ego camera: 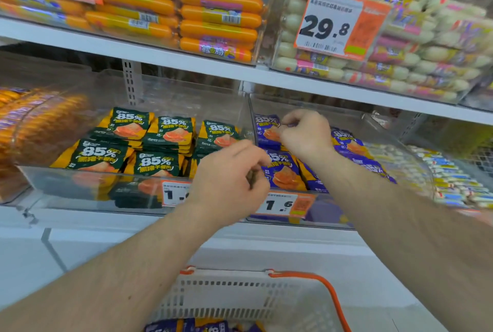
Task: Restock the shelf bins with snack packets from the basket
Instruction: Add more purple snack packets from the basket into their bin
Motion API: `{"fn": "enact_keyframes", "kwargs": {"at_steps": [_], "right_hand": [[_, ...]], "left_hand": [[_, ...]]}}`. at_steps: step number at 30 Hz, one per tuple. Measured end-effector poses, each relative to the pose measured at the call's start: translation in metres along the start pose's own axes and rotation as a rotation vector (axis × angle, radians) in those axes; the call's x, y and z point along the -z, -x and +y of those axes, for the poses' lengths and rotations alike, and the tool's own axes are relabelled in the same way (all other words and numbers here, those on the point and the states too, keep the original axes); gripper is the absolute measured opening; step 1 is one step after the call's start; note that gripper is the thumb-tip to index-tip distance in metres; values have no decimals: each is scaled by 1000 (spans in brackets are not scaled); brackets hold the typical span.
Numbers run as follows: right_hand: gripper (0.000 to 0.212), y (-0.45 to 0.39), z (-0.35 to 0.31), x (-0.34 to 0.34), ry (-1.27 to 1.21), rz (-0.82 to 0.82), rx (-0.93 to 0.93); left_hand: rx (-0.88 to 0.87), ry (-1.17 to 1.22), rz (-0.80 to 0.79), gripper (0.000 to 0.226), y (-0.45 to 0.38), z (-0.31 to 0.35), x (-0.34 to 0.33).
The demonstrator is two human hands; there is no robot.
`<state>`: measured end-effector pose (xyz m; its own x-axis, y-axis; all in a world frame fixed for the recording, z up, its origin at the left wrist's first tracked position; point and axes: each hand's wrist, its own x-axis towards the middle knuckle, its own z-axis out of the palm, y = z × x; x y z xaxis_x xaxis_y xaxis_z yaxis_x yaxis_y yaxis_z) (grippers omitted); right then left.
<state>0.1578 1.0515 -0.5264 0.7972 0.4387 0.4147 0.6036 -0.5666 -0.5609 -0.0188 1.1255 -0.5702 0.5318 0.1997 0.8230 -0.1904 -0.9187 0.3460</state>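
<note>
At the lower shelf, both hands reach over two clear plastic bins of snack packets.

The right hand [304, 134] pinches a purple foil packet [269, 129] inside the right bin [354, 123]. The left hand [229, 177] hovers at the divider with fingers curled; whether it holds anything is unclear. More purple packets [186, 326] lie in the white mesh basket [240, 297] below; green packets [157, 163] fill the left bin [80, 185].

Basket [240, 294] cut off below; left hand [229, 174] grip unclear.
</note>
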Motion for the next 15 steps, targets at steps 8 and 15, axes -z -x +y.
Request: {"fn": "enact_keyframes", "kwargs": {"at_steps": [8, 15], "right_hand": [[12, 129, 24, -9, -292, 484, 534], [29, 239, 128, -109, -112, -105, -186]], "left_hand": [[433, 111, -826, 18, 86, 19, -30], [366, -85, -1462, 18, 129, 17, -30]]}}
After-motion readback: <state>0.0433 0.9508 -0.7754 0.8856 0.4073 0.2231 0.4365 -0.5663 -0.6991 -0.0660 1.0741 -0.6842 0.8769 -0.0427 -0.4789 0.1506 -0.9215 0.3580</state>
